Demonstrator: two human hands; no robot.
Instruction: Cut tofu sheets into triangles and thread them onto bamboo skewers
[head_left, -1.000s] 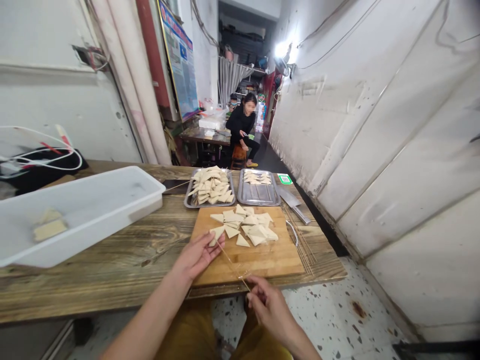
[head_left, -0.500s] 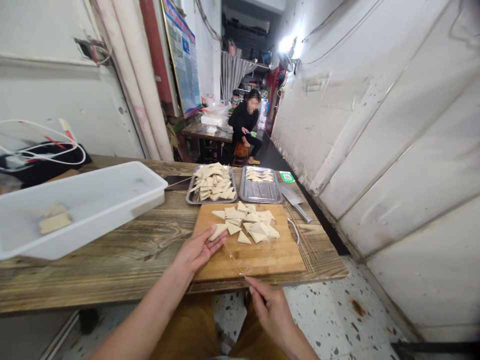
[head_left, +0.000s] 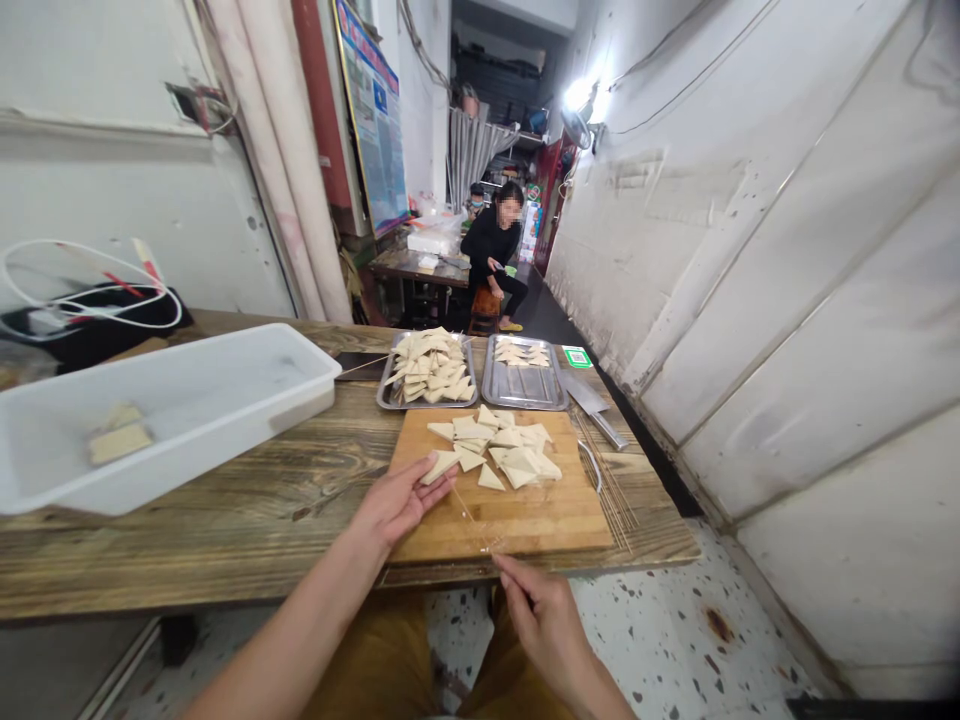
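My left hand [head_left: 399,508] is at the left edge of the wooden cutting board [head_left: 559,522], its thumb and fingers closed on a pale triangular piece of tofu [head_left: 439,467]. My right hand [head_left: 546,612] is low at the board's front edge, with thumb and forefinger pinching the near end of a thin bamboo skewer [head_left: 466,507]. The skewer slants up toward the piece in my left hand; I cannot tell whether its tip is inside. Just beyond my hands, a loose heap of tofu triangles [head_left: 519,460] lies on the board.
Behind the board, one metal tray [head_left: 387,398] is piled with triangles; another tray [head_left: 529,387] has several at its far end. A cleaver [head_left: 600,412] and loose skewers [head_left: 616,500] lie right. A white plastic tub [head_left: 247,425] stands left. Farther back, a person [head_left: 491,245] sits on a stool.
The camera view has shifted slightly. Both hands, the held tofu piece and the skewer stay in almost the same positions on the board.
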